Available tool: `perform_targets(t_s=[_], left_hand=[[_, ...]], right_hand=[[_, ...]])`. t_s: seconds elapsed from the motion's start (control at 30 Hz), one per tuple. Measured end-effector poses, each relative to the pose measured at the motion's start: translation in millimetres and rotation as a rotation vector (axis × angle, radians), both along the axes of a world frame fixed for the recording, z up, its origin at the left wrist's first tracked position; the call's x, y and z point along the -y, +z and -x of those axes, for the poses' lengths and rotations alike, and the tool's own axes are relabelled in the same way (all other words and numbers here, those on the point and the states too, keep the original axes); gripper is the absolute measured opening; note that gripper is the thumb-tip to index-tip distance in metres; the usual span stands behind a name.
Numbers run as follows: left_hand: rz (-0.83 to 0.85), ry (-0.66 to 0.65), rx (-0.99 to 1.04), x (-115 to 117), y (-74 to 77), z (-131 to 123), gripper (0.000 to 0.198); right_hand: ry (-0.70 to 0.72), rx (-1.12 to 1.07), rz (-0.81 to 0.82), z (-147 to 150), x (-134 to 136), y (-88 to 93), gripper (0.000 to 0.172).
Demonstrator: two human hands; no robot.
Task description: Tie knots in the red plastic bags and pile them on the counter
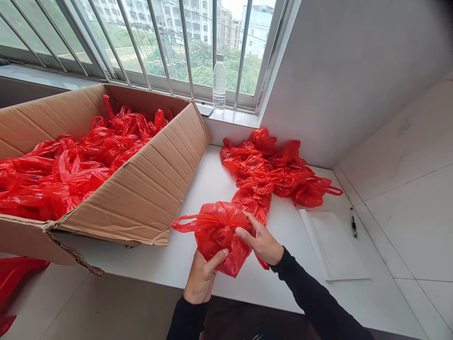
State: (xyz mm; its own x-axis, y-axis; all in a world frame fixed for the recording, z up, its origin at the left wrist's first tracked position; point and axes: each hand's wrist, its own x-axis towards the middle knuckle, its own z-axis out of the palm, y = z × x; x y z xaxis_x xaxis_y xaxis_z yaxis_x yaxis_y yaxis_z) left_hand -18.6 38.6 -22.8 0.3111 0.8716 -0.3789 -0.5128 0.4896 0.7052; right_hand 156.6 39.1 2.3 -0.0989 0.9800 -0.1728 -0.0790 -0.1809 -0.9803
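A filled red plastic bag (226, 236), knotted at the top with its handles trailing left, is held above the front part of the white table. My left hand (205, 276) grips it from below, thumb pressed on its front. My right hand (262, 238) is closed on the bag's right side, thumb on top and fingers partly hidden by the plastic. Just behind it lies a pile of similar red bags (264, 163) against the wall. What the bags contain cannot be made out.
To the left, a large open cardboard box (141, 189) holds many red bags. An open notebook (334, 245) and a black pen (354, 224) lie on the white table (283, 283) at right. A water bottle (219, 85) and a phone (204, 110) are on the windowsill.
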Motion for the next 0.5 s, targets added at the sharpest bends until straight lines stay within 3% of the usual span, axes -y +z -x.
perform_targets(t_s=[0.07, 0.13, 0.37, 0.5], left_hand=[[0.001, 0.037, -0.016, -3.3, -2.2, 2.2, 0.064], [0.011, 0.048, -0.005, -4.7, -1.7, 4.1, 0.063], [-0.068, -0.057, 0.057, 3.3, 0.9, 1.2, 0.065], [-0.083, 0.030, -0.061, -0.7, -2.8, 0.9, 0.071]], right_hand=[[0.048, 0.079, 0.035, -5.6, 3.5, -3.0, 0.073], [0.098, 0.098, 0.074, -8.6, 5.6, -7.3, 0.082], [-0.044, -0.026, 0.051, -3.1, 3.1, -16.4, 0.058], [-0.006, 0.070, 0.064, -0.8, 6.1, -14.1, 0.071]])
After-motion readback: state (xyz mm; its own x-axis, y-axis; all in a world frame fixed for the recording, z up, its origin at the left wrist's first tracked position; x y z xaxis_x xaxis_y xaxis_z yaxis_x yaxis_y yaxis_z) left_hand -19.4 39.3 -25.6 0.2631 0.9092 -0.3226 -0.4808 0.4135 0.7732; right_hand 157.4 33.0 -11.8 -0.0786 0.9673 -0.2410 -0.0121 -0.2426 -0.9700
